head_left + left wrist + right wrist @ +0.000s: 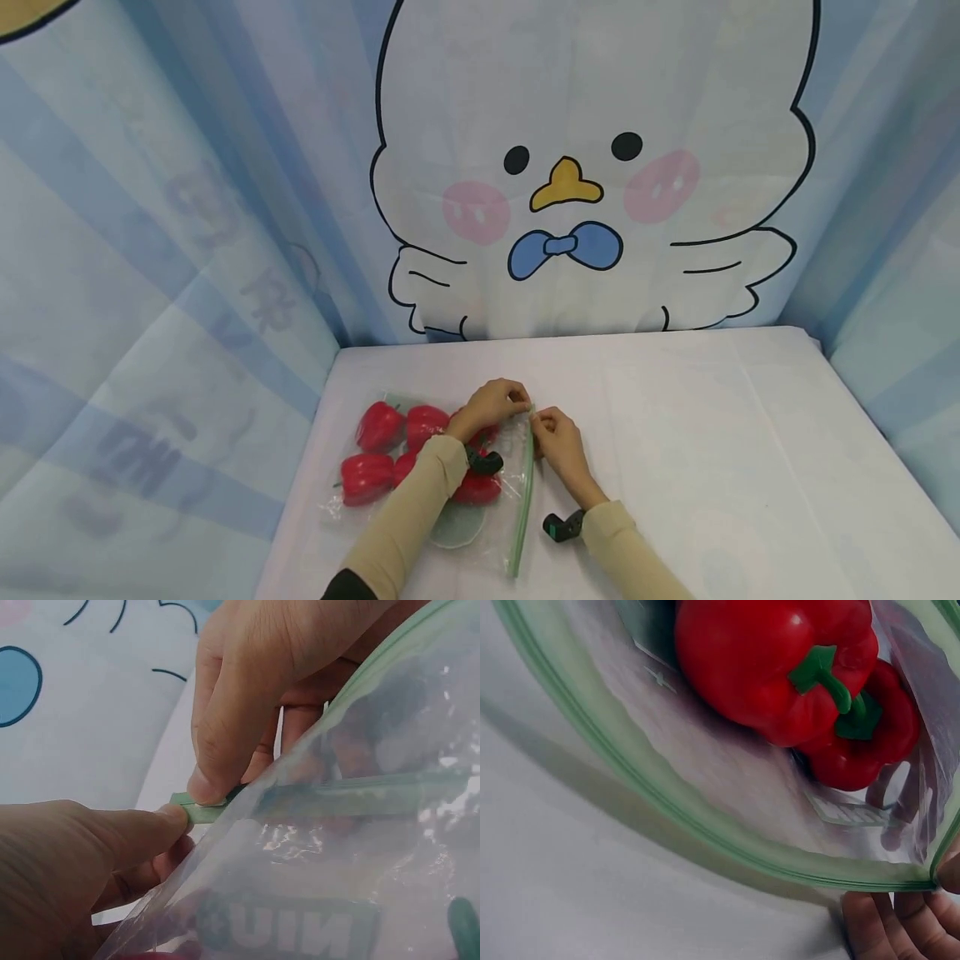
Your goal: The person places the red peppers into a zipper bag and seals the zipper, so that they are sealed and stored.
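Note:
A clear zip bag [450,492] lies at the left of the white table [712,433], with several red bell peppers [378,427] inside. Its green zip strip [525,492] runs along the right side. My left hand [520,406] and my right hand [540,422] pinch the far end of that strip, fingertips almost touching. In the left wrist view, my left hand's thumb [169,819] and a right-hand fingertip [204,791] press the green strip [337,801]. The right wrist view shows the curved strip [705,825], two peppers [772,660] behind the plastic, and my right fingers [889,930] at the bag's corner.
A cloth backdrop with a cartoon bird [585,167] rises behind the table. Blue curtain walls close in the left [150,292] and right [900,292] sides. A black wrist-camera strap [562,527] sits on my right wrist.

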Motion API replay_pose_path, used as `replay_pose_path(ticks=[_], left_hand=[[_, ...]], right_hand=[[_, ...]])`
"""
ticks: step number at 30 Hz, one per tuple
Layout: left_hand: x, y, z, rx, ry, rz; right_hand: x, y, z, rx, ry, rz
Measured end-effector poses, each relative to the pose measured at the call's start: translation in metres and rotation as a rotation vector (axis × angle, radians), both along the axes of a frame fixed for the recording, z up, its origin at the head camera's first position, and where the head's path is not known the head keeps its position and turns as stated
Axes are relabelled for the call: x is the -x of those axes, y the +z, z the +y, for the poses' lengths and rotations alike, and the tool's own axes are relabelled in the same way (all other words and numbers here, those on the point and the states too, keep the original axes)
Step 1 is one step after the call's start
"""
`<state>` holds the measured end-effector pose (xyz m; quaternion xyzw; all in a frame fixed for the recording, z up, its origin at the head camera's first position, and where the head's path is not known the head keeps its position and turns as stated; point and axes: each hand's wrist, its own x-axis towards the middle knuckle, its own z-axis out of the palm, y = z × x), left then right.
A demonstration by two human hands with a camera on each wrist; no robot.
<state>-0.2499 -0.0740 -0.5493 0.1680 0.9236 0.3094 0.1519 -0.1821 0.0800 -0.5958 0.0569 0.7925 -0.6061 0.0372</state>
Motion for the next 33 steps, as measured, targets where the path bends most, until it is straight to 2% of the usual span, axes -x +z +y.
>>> replay_pose_path(ticks=[5, 17, 33], left_hand=[[-0.001, -0.003, -0.003, -0.005, 0.022, 0.016], [-0.002, 0.001, -0.003, -0.013, 0.032, 0.027], [-0.003, 0.000, -0.005, -0.031, 0.047, 0.016]], right_hand=[[-0.007, 0.002, -0.002, -0.012, 0.015, -0.009], [-0.033, 0.009, -0.006, 0.015, 0.030, -0.070], [-0.073, 0.010, -0.013, 0.150, 0.054, -0.135]])
